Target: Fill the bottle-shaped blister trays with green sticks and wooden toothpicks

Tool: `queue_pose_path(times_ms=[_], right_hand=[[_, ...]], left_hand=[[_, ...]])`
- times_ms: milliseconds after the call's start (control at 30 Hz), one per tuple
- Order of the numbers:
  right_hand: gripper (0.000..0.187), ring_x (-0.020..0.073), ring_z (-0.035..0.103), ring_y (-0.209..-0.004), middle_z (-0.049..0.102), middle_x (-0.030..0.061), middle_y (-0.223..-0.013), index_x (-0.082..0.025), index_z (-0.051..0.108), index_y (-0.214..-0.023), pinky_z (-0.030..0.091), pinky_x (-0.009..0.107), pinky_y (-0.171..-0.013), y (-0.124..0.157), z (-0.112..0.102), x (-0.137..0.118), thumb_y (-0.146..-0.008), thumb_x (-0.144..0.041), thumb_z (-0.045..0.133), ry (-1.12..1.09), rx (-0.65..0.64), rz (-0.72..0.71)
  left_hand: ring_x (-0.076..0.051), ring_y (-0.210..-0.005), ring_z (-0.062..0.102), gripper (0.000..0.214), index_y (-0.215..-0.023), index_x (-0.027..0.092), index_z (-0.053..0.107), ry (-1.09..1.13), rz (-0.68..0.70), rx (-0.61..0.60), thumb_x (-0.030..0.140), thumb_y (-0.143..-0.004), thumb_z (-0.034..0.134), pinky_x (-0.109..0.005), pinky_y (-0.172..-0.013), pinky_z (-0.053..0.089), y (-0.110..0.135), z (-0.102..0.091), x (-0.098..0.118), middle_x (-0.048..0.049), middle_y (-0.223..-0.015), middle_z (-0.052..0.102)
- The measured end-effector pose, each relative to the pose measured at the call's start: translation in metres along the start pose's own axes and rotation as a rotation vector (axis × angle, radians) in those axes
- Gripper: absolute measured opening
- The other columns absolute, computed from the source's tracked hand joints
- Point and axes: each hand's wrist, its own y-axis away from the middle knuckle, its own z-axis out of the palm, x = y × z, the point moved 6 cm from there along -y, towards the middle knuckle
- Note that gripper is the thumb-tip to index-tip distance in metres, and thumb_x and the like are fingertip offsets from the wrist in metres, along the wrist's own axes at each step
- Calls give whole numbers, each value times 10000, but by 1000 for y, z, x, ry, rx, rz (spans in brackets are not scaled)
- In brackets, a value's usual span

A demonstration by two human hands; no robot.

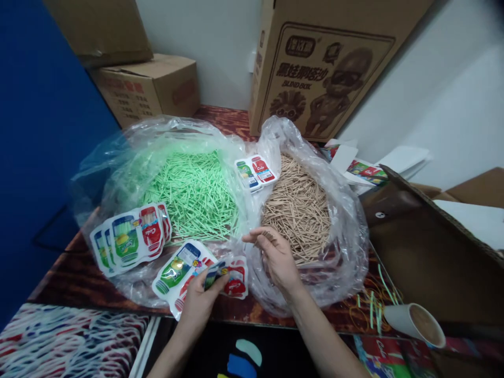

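My left hand (201,293) is closed on a small printed pouch (235,278) with a red Cola side and a green side. More such pouches (173,273) lie beneath that hand, and a fanned stack of filled pouches (128,239) rests to its left. At the near edge of the brown sticks (297,210), my right hand (277,260) pinches a small bunch of brown sticks (271,237). Light green sticks (192,194) fill an opened clear plastic bag (157,126) on the left. Between the two heaps lies another pouch (255,172).
Cardboard boxes stand at the back, one large printed box (323,73) and a smaller box (157,86). An open carton (417,252) sits on the right. Near it are a tipped paper cup (413,324), rubber bands (364,304) and stray green sticks. A blue panel (43,131) borders the left.
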Motion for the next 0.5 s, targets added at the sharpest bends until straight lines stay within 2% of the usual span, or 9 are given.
queue_pose_path(times_ms=[100,167,400,500], right_hand=[[167,202,676,-879,742,39,-872,-229,696,-914,477,354,-881,4,-10,1,-860,-359,604,242,-23,-73],[174,210,672,-892,742,42,-892,-230,705,-917,482,353,-867,7,-12,0,-870,-350,588,322,-50,-98],[170,205,665,-902,734,31,-894,-242,712,-904,494,337,-845,14,-9,6,-886,-323,564,384,-108,-115],[162,196,664,-898,733,27,-894,-242,709,-908,489,327,-843,15,-10,9,-891,-302,559,386,-116,-114]], left_hand=[[-246,-792,680,347,-846,143,735,64,-32,36,414,-633,762,-334,-770,532,-1,-8,-3,-61,-834,756],[-235,-763,681,365,-827,137,731,89,-52,31,427,-610,774,-323,-747,536,-2,-9,-5,-60,-812,754],[-215,-732,661,329,-806,142,715,97,-53,34,407,-620,770,-316,-735,525,1,0,0,-33,-753,733],[-214,-704,650,321,-756,170,710,134,-58,-55,418,-572,797,-329,-710,530,7,-11,9,-38,-734,715]])
